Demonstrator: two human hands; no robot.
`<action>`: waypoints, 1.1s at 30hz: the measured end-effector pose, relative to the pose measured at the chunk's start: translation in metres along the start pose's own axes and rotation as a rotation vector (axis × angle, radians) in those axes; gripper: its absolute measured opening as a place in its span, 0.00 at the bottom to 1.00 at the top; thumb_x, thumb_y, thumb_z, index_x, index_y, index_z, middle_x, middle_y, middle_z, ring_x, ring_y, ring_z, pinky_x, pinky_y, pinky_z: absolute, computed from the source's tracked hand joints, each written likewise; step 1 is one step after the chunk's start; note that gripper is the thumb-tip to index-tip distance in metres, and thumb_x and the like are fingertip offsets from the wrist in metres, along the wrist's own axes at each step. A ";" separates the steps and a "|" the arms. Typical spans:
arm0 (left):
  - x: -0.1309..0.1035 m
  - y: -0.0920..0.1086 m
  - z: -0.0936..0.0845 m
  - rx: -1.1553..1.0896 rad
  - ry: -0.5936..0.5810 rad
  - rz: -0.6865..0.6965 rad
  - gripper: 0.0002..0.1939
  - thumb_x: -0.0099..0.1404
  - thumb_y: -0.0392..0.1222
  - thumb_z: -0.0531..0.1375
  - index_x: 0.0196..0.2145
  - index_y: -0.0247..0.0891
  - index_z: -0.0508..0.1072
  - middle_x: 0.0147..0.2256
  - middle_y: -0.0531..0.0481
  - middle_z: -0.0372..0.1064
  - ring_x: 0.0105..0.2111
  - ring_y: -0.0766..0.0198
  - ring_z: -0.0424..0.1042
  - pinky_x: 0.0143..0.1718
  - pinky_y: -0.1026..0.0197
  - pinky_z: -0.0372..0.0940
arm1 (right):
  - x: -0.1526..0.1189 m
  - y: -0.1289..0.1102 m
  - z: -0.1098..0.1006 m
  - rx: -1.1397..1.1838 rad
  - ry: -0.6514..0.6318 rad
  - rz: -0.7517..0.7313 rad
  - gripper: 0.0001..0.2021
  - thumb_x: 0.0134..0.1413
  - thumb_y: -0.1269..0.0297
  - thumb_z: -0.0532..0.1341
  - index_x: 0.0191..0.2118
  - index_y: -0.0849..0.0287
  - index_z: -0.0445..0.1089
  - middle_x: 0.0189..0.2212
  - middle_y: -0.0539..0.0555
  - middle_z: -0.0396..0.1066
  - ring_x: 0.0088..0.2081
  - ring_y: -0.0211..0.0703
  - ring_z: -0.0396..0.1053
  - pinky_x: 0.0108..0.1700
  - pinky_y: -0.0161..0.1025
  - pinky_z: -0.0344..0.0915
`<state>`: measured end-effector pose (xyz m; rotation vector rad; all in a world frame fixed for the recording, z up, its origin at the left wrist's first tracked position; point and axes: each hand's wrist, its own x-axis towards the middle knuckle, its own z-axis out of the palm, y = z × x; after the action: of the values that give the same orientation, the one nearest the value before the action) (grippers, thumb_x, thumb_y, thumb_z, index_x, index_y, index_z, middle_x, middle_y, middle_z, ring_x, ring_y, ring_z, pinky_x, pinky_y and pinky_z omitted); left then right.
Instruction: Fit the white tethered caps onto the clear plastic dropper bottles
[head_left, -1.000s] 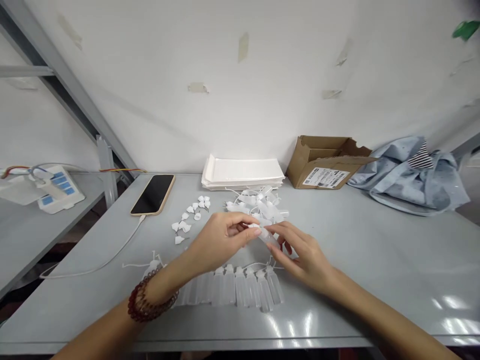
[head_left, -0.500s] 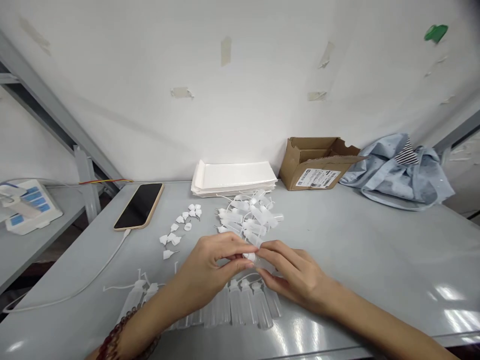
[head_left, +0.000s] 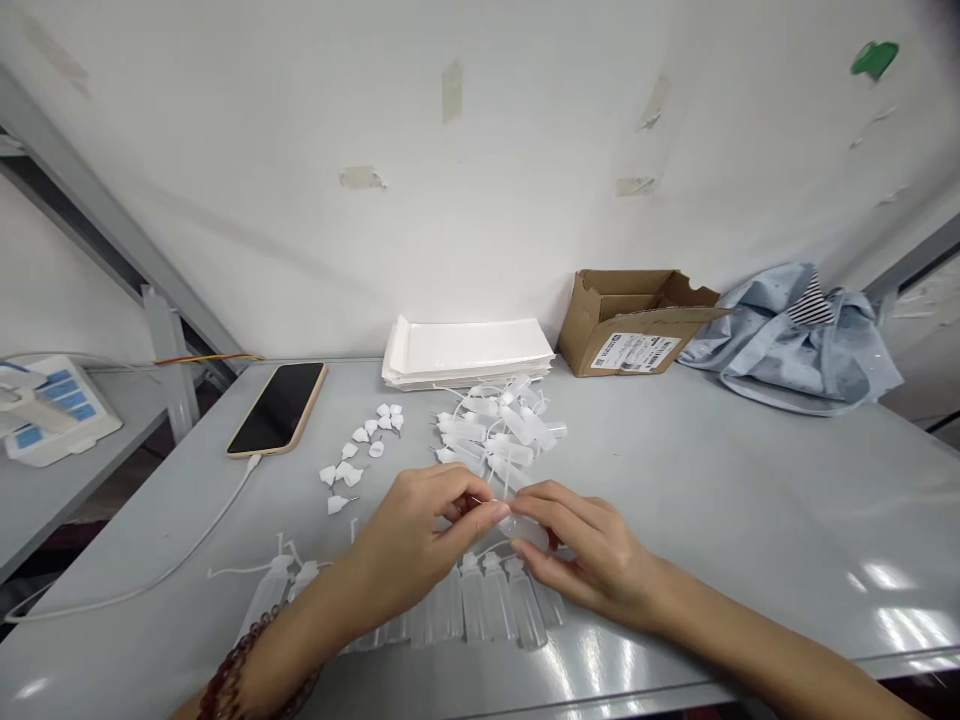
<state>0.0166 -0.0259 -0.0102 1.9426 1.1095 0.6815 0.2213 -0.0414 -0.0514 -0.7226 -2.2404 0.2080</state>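
Note:
My right hand (head_left: 581,545) is closed on a translucent plastic bottle (head_left: 525,532), its fingers above and thumb below. My left hand (head_left: 427,530) pinches at the bottle's left end; a thin needle-like tip shows by its fingertips, and the rest of what it holds is hidden. Several clear bottles (head_left: 525,605) lie in a row under and beside my left forearm. Behind the hands is a pile of small translucent bottles (head_left: 510,430). White needle tips (head_left: 349,473) are scattered left of the pile.
A phone (head_left: 277,410) with a white cable lies at the left. White trays (head_left: 472,348) are stacked against the wall. Right of them stand an open cardboard box (head_left: 637,330) and a crumpled light blue cloth (head_left: 802,345). A power strip (head_left: 64,410) sits far left.
The fingers of my left hand have curled in and its thumb has moved up to the bottle's end. The white piece seen there before is now covered. The view has shifted slightly.

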 end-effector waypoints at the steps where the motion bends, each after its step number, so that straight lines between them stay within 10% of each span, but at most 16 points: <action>1: 0.000 -0.001 -0.001 0.016 -0.021 0.023 0.09 0.65 0.42 0.56 0.31 0.37 0.75 0.29 0.53 0.72 0.28 0.68 0.68 0.28 0.68 0.63 | 0.000 0.000 0.000 0.011 -0.007 0.005 0.12 0.58 0.72 0.59 0.47 0.67 0.65 0.36 0.60 0.73 0.28 0.37 0.67 0.25 0.33 0.68; 12: 0.000 0.003 -0.004 -0.004 -0.085 -0.217 0.21 0.66 0.53 0.53 0.23 0.37 0.68 0.17 0.58 0.57 0.19 0.70 0.57 0.20 0.67 0.54 | 0.000 -0.004 0.000 -0.123 0.027 -0.075 0.11 0.58 0.73 0.59 0.46 0.71 0.67 0.36 0.62 0.75 0.34 0.41 0.73 0.28 0.33 0.71; 20: -0.001 0.005 -0.005 -0.155 -0.150 -0.314 0.14 0.64 0.49 0.55 0.28 0.38 0.73 0.21 0.56 0.66 0.22 0.68 0.67 0.24 0.68 0.61 | 0.001 -0.006 0.000 -0.188 0.011 -0.125 0.10 0.60 0.71 0.57 0.46 0.69 0.67 0.35 0.59 0.76 0.35 0.40 0.75 0.30 0.33 0.73; 33: -0.004 0.003 -0.006 -0.049 -0.233 -0.225 0.18 0.67 0.51 0.53 0.25 0.37 0.71 0.20 0.56 0.67 0.22 0.70 0.65 0.23 0.68 0.57 | 0.001 -0.008 -0.005 -0.186 0.019 -0.116 0.09 0.59 0.71 0.58 0.45 0.68 0.66 0.35 0.59 0.76 0.36 0.41 0.75 0.33 0.34 0.73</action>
<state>0.0115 -0.0279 -0.0047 1.7702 1.1315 0.3477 0.2207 -0.0475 -0.0445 -0.6853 -2.2960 -0.0642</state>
